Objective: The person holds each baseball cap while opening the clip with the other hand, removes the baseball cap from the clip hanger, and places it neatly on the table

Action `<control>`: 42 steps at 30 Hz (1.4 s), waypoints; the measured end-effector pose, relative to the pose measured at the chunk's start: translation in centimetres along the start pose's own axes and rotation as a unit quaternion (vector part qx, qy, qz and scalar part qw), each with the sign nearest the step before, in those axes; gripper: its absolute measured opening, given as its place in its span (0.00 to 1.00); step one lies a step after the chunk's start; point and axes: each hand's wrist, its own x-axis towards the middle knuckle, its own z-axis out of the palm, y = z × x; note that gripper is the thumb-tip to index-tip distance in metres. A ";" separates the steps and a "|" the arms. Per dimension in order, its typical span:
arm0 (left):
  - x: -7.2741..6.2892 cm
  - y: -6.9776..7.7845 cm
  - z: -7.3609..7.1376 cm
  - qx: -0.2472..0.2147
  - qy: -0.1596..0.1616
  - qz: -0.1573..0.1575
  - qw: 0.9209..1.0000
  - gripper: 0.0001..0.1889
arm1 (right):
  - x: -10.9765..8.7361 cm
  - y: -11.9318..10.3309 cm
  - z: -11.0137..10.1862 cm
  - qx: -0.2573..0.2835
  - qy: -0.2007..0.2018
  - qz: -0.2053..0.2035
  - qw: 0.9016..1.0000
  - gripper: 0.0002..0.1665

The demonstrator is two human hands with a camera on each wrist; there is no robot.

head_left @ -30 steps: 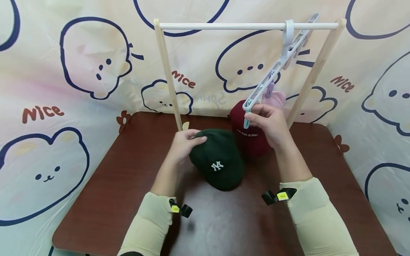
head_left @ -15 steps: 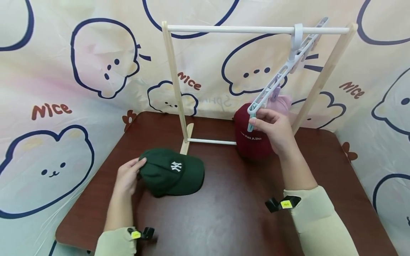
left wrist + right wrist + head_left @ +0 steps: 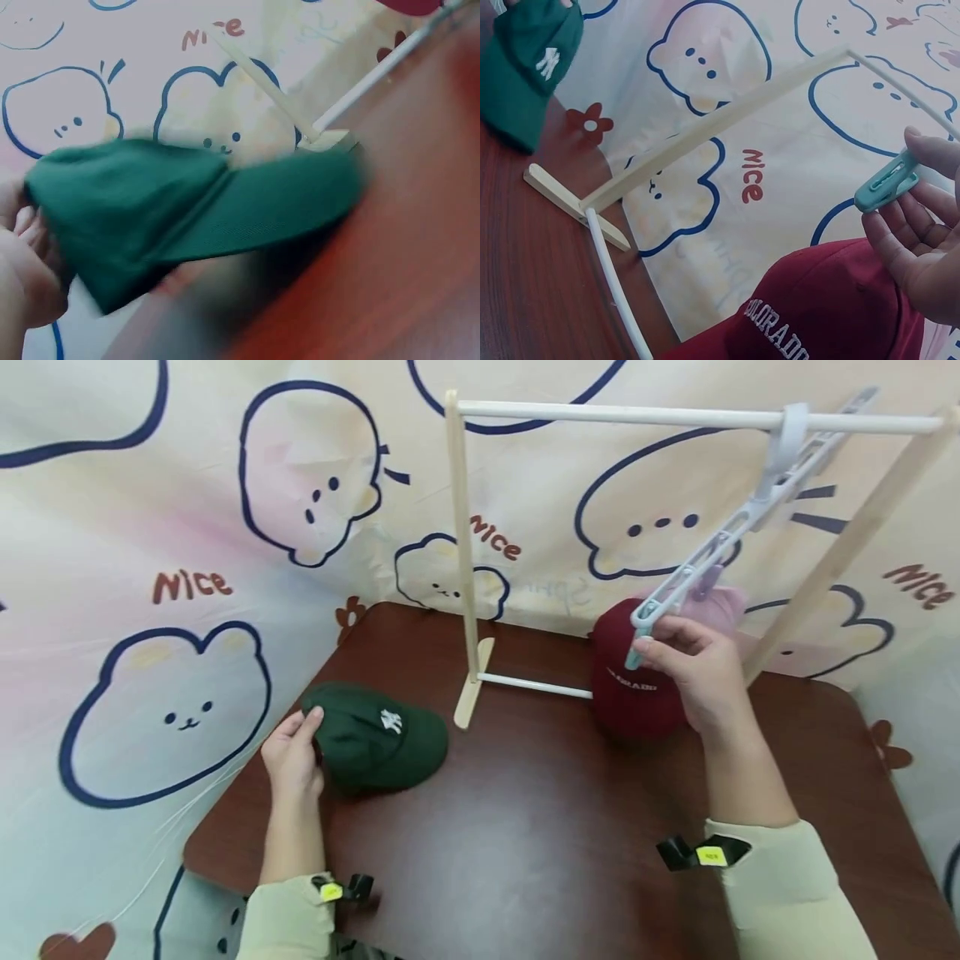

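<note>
My left hand (image 3: pixel 294 752) pinches the back edge of a dark green baseball cap (image 3: pixel 360 747) with a white letter logo, held over the table's left side. In the left wrist view the cap's brim (image 3: pixel 277 195) points right. At the right, my right hand (image 3: pixel 697 668) pinches a teal clothespin (image 3: pixel 885 184) at the near end of a pale clip hanger (image 3: pixel 705 556). Behind that hand hangs a dark red cap (image 3: pixel 626 681) lettered COLORADO. Farther back is a pink cap (image 3: pixel 720 607) below a purple clothespin (image 3: pixel 707 583), partly hidden by the hanger and hand.
A wooden rack with a white top rod (image 3: pixel 622 415) carries the hanger by its hook (image 3: pixel 783 447). Its left post (image 3: pixel 462 535) stands on a wooden foot (image 3: pixel 474 685), and a white lower rod (image 3: pixel 536 686) runs right. The brown table (image 3: pixel 510 827) backs onto a cartoon-printed curtain.
The left hand has carried the green cap from beside the red cap leftward, away from the hanger. The right hand stays at the teal clothespin. The head view has shifted left.
</note>
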 end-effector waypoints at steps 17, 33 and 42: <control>4.7 -4.8 8.2 -0.094 0.017 -0.146 0.985 0.19 | -0.5 -0.8 -0.5 -0.023 0.016 0.004 1.000 0.14; 5.8 -5.9 11.9 0.004 -0.054 -0.172 0.984 0.28 | -0.8 -1.1 -0.6 -0.078 0.015 0.039 0.996 0.16; 0.0 -7.3 13.0 0.147 -0.097 0.138 0.975 0.22 | -0.6 -1.1 -0.6 -0.091 0.018 0.033 0.995 0.17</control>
